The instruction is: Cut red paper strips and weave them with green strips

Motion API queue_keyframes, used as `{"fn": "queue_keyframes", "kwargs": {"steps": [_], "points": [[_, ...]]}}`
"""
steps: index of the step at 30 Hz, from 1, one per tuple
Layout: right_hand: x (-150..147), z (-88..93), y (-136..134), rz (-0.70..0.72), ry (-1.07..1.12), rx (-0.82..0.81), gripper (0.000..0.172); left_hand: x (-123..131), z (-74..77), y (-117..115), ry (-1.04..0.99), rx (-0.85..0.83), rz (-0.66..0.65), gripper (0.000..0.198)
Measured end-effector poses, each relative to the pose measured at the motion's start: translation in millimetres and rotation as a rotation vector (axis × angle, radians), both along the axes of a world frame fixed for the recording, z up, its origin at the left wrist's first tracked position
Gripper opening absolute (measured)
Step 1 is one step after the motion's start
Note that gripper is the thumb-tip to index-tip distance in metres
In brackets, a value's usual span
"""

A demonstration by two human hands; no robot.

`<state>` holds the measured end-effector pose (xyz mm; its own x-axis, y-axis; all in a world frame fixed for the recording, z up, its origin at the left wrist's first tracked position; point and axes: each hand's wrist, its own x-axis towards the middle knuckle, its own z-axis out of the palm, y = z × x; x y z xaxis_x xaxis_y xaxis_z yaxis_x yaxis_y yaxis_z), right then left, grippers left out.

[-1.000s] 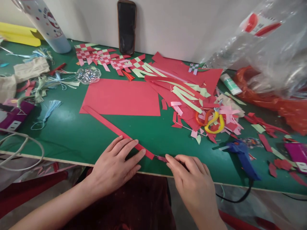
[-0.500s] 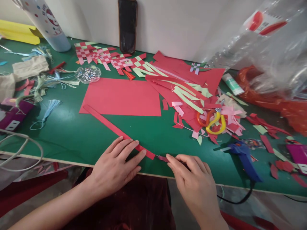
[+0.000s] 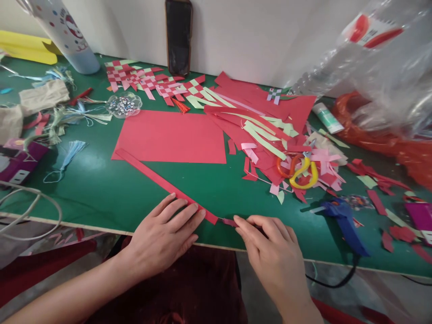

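Note:
My left hand (image 3: pixel 170 229) lies flat with its fingertips pressing on a folded red paper strip (image 3: pixel 151 176). The strip runs diagonally, its far end overlapping the corner of a red paper sheet (image 3: pixel 172 137). In my right hand (image 3: pixel 272 252) a slim craft knife (image 3: pixel 230 222) is pinched between thumb and fingers. Its thin metal tip touches or nearly touches the strip's near end. Most of the knife's handle is hidden by my fingers.
Scissors (image 3: pixel 305 174) lie on paper scraps to the right, beside a blue glue gun (image 3: pixel 346 227). Woven paper pieces (image 3: pixel 145 81), a bead dish (image 3: pixel 123 105) and a leaning phone (image 3: pixel 179 38) are at the back. A tassel (image 3: pixel 70 156) lies left. The table's edge is close.
My left fingers have shifted very slightly on the strip, drawing a little closer together. The right hand and the knife are almost where they were.

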<state>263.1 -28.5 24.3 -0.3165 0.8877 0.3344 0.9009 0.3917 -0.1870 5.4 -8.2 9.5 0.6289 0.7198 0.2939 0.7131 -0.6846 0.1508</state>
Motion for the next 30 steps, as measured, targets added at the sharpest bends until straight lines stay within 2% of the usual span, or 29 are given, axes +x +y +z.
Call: {"fn": "queue_keyframes", "kwargs": {"steps": [30], "points": [[-5.4,0.9,5.2,0.019,0.054,-0.003,0.018,-1.5,4.0,-0.5,0.038,-0.022,0.002,0.039]]}}
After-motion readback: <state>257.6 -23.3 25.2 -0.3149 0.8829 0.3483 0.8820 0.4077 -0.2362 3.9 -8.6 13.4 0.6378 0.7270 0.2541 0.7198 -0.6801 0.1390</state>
